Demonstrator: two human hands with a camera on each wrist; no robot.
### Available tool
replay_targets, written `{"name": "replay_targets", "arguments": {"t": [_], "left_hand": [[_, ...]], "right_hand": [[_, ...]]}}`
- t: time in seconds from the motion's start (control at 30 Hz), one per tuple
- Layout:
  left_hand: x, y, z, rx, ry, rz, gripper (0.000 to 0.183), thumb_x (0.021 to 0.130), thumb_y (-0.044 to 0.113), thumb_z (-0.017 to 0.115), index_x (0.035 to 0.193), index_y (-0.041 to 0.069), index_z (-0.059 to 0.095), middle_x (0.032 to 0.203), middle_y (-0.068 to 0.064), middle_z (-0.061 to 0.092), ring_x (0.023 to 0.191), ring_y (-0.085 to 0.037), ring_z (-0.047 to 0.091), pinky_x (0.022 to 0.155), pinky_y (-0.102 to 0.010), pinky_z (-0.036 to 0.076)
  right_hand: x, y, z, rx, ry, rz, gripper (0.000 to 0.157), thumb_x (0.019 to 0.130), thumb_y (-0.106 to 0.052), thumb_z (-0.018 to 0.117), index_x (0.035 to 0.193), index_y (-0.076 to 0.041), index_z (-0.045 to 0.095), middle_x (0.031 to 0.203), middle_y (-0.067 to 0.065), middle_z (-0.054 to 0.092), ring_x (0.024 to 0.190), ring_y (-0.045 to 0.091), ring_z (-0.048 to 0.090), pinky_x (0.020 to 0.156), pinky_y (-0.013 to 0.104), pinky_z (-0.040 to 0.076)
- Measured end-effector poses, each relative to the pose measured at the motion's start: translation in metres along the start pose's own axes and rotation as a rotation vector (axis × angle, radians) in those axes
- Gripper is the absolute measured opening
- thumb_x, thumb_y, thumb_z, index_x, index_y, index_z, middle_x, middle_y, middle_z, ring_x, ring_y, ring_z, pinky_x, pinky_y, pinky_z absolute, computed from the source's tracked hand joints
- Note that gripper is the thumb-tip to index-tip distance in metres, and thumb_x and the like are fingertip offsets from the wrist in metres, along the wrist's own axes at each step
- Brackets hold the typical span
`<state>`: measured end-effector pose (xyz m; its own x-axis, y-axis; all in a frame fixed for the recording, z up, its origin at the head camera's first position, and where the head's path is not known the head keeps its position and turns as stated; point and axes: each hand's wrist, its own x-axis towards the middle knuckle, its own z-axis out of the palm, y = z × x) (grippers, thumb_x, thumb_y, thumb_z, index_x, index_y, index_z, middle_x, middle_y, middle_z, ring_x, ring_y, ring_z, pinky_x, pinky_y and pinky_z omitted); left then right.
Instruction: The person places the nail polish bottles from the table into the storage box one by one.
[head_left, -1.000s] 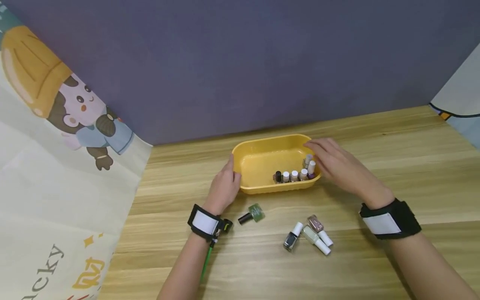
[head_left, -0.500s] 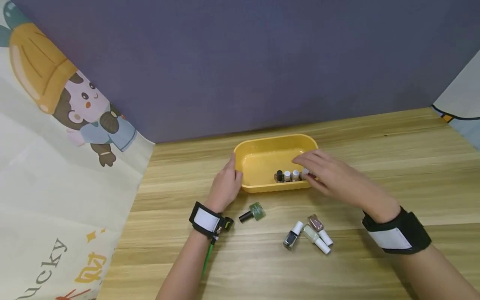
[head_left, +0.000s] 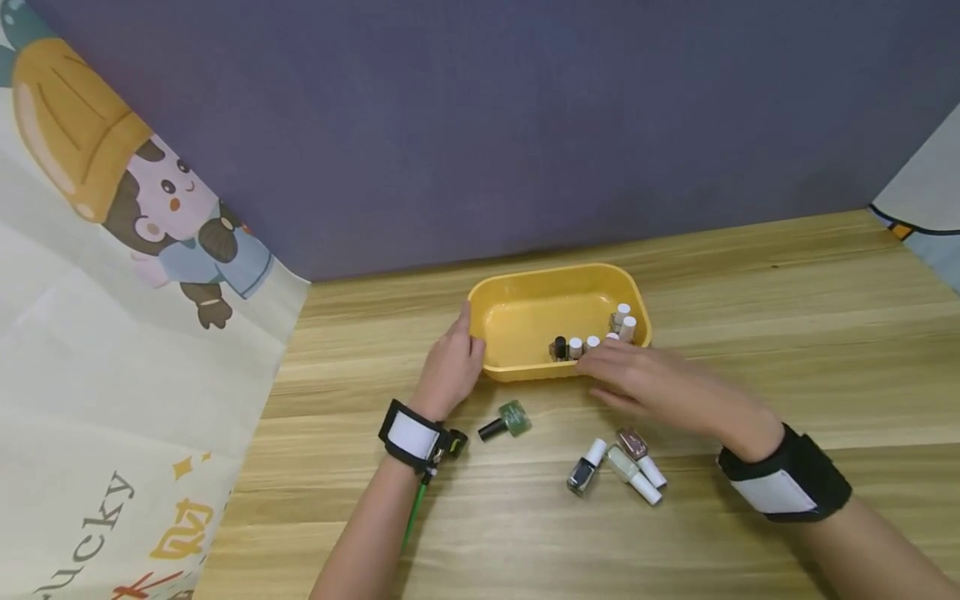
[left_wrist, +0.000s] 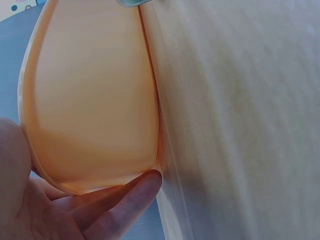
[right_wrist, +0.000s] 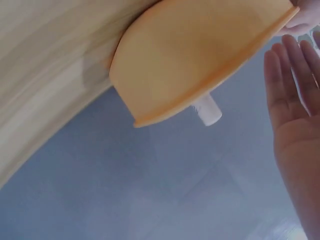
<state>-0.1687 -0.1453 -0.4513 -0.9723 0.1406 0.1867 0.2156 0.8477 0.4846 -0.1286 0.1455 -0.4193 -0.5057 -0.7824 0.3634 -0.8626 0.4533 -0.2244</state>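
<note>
My left hand (head_left: 448,368) holds the left end of a yellow plastic tray (head_left: 517,329); in the left wrist view its fingers and thumb span the end wall of the tray (left_wrist: 95,90). Several small nail polish bottles stand along the tray's front and right sides, among them a black-capped bottle (head_left: 559,348) and a white-capped bottle (head_left: 627,328). My right hand (head_left: 656,379) hovers at the front rim, fingers extended and holding nothing, hiding part of the bottle row. In the right wrist view, a white cap (right_wrist: 207,111) pokes above the rim beside the open palm (right_wrist: 297,137).
On the wooden table (head_left: 720,333), a green nail polish bottle (head_left: 514,418) with a black cap lies before the tray. Further right lie a dark bottle (head_left: 581,477), a pale green bottle (head_left: 621,463) and a mauve bottle (head_left: 632,443), all white-capped. A purple-grey panel (head_left: 487,133) stands behind.
My right hand has moved from the tray's right end, across the bottles there, to the front rim, uncovering the right-hand bottles. My left hand stays at the left end.
</note>
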Motion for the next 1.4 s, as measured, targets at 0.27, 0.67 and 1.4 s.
{"name": "replay_targets", "arguments": {"t": [0.27, 0.67, 1.4], "left_hand": [[0.002, 0.000, 0.000, 0.005, -0.012, -0.007, 0.059, 0.094, 0.023, 0.034, 0.147, 0.009, 0.014, 0.108, -0.010, 0.054, 0.051, -0.014, 0.041, 0.054, -0.027, 0.039], [0.004, -0.001, -0.003, 0.005, -0.006, -0.009, 0.058, 0.094, 0.022, 0.035, 0.147, 0.005, 0.018, 0.133, -0.012, 0.047, 0.050, -0.015, 0.041, 0.054, -0.028, 0.040], [0.002, -0.001, -0.001, 0.007, -0.018, -0.017, 0.058, 0.094, 0.023, 0.034, 0.147, 0.006, 0.017, 0.133, -0.011, 0.047, 0.051, -0.015, 0.041, 0.057, -0.028, 0.040]], "right_hand": [[-0.001, -0.008, 0.007, 0.090, -0.193, 0.055, 0.030, 0.083, -0.039, 0.061, 0.107, -0.021, 0.062, 0.098, -0.012, 0.059, 0.087, 0.002, 0.053, 0.075, 0.022, 0.046], [0.001, -0.014, 0.014, 0.137, -0.319, 0.112, 0.056, 0.071, -0.068, 0.056, 0.105, -0.024, 0.065, 0.103, -0.017, 0.056, 0.094, 0.001, 0.052, 0.080, 0.028, 0.046], [0.000, -0.023, 0.031, 0.313, -0.466, 0.037, 0.039, 0.068, -0.047, 0.072, 0.103, -0.032, 0.063, 0.100, -0.021, 0.053, 0.090, -0.002, 0.049, 0.081, 0.024, 0.043]]}}
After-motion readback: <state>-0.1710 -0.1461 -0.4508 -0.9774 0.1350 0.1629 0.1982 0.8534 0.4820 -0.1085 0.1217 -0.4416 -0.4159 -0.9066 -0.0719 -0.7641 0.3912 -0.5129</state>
